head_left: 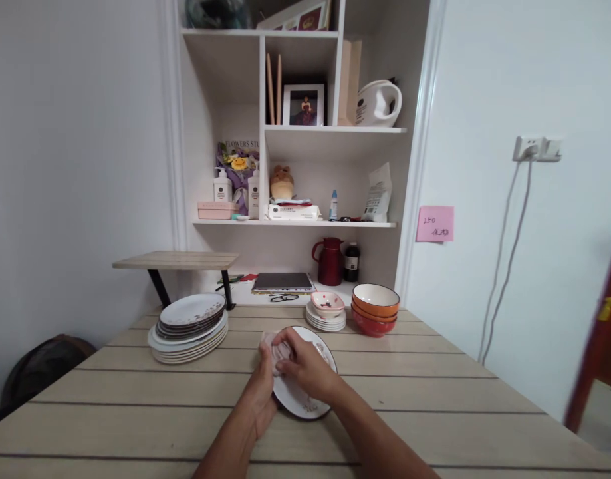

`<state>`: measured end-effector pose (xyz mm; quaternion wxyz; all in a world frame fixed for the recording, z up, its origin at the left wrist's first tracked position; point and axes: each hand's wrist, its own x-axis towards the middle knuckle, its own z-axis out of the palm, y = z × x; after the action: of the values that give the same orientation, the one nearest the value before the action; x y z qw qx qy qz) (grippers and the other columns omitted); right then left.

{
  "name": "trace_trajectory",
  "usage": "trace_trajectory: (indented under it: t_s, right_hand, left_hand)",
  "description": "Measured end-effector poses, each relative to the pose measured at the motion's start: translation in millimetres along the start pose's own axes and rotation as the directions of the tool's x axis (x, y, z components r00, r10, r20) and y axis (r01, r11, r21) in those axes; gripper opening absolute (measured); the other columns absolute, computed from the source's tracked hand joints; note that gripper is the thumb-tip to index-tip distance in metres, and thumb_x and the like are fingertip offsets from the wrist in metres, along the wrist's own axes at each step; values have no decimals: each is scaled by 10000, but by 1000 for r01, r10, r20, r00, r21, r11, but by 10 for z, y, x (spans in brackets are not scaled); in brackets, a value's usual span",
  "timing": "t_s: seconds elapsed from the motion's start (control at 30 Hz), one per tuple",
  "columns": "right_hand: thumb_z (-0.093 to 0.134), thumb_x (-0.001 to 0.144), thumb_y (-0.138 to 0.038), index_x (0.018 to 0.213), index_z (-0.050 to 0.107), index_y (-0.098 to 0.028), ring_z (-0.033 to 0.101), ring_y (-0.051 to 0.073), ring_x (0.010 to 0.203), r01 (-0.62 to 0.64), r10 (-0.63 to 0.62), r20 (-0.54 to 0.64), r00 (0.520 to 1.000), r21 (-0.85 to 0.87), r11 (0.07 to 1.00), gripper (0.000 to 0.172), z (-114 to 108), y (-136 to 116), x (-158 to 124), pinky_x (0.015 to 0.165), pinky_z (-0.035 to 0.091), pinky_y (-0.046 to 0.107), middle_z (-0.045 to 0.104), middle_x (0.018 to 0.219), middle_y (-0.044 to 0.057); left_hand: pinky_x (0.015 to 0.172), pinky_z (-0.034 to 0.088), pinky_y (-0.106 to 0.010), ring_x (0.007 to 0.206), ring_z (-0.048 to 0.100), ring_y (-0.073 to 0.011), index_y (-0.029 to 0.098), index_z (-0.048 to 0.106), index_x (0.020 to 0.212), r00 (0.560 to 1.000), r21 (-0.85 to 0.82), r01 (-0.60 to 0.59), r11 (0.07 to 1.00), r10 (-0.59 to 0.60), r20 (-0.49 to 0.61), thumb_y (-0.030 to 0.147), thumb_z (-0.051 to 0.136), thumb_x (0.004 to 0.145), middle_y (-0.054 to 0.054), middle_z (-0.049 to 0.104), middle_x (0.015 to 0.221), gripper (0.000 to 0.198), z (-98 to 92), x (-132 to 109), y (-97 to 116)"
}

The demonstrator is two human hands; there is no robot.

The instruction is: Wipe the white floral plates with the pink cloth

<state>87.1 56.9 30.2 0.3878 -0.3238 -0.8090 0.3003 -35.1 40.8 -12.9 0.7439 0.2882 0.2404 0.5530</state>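
- gripping a plate at its nine o'clock edge, the left hand is partly closed, its thumb raised beside a cloth; most of its other fingers are hidden.
- the right hand has its fingers bent round the pale pink cloth, which is bunched at the plate's ten o'clock edge; its forearm lies toward five o'clock.
- the plate is white with a dark rim and a small pattern, and it is tilted; i cannot tell whether its lower rim touches the table.
- at ten o'clock from the plate is a stack of plates, just in front of a raised stand.
- at one o'clock, a pink dish sits on top of the small plates.
- between one and two o'clock are the bowls, orange above red.
- near twelve o'clock, farther off, lies a laptop, with glasses in front.
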Motion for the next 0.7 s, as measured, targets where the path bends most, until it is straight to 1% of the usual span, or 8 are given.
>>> trace_trajectory:
  t_s: [0.07,0.2,0.27,0.33,0.4,0.47,0.6,0.7]
  right_hand:
    - [570,696,-113,1026,476,-237,555,120,650,-93,88,45,995,103,990,365,-24,52,-20,577,396,204,572,760,-63]
    - [565,687,-104,1004,466,-237,559,112,540,-215,172,221,960,189,958,357,-107,133,-92,484,402,194,563,718,-67]
    - [570,688,-105,1017,487,-234,566,117,514,-282,225,314,923,150,948,364,-163,134,-141,462,413,199,558,704,-64]
    - [589,672,-101,1018,523,-231,563,103,507,-311,262,360,895,85,947,375,-228,111,-182,463,423,207,576,801,-41]
    - [621,643,-96,973,580,-221,544,77,521,-287,273,376,885,-20,958,355,-300,82,-208,485,427,214,574,956,-10]
    - [661,599,-78,879,633,-204,526,70,573,-222,270,381,884,-167,961,308,-377,71,-222,524,418,209,571,1013,-2]
    - [667,541,-14,738,679,-207,528,109,700,-149,297,297,907,-433,889,276,-517,148,-245,593,378,197,606,906,-16]
    - [595,647,-45,746,694,-225,562,138,726,-299,365,-12,931,-598,743,228,-564,239,-245,592,350,225,611,914,17]
  left_hand:
    - [947,477,-426,1087,634,-287,218,458,1373,1000,9,10,1000,-10,-9,641,406,826,-146,673,1196,694,11,6,-5]
    - [874,515,-409,1002,669,-280,178,499,1328,1000,36,-3,999,4,-14,666,405,809,-152,708,1106,719,16,10,-9]
    - [871,515,-422,999,669,-287,152,515,1310,1000,43,17,999,-16,-9,682,386,803,-166,711,1089,745,-3,17,-5]
    - [897,501,-440,1028,658,-295,143,522,1307,999,41,40,998,-40,-7,684,369,808,-174,704,1111,752,-37,35,-2]
    - [941,475,-453,1069,641,-300,146,524,1312,999,35,42,999,-41,-10,680,371,811,-173,688,1155,748,-81,67,-1]
    - [986,443,-465,1112,619,-307,145,526,1315,999,31,30,999,-30,-15,694,379,798,-174,669,1195,768,-125,104,-6]
    - [1047,385,-484,1185,569,-316,156,519,1330,998,16,32,999,-31,-47,741,380,758,-168,635,1253,830,-182,156,-15]
    - [1061,370,-479,1220,541,-307,178,498,1348,995,7,26,1000,-26,-101,719,429,759,-151,615,1285,803,-186,161,-15]
